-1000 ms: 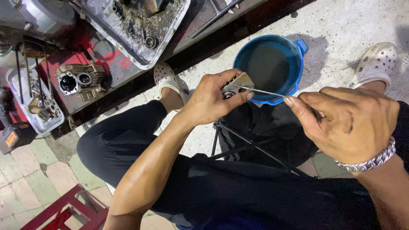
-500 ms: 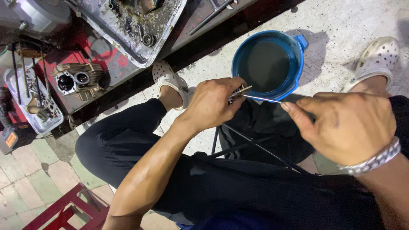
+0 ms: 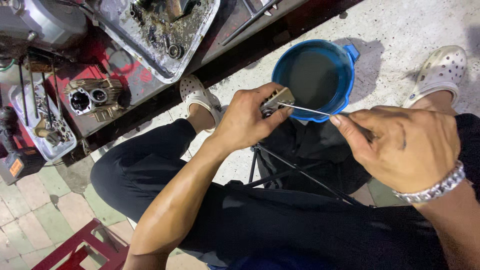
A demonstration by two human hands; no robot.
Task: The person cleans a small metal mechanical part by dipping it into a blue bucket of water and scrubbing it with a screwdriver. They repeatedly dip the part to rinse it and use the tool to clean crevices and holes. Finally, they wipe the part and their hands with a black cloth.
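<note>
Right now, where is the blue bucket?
In the head view, the blue bucket stands on the concrete floor at upper centre-right, just beyond the left hand, between the two white clogs.

left hand [image 3: 247, 120] fingers curled | right hand [image 3: 400, 145] apparently pinching, wrist bent

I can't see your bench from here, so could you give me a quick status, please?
Left hand grips small metal part. Right hand pokes thin wire into it. Blue bucket below, nothing blocking.

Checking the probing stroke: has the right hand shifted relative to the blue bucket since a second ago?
Cannot tell: the right hand sits just below-right of the blue bucket as before; only the camera drifted.
</note>
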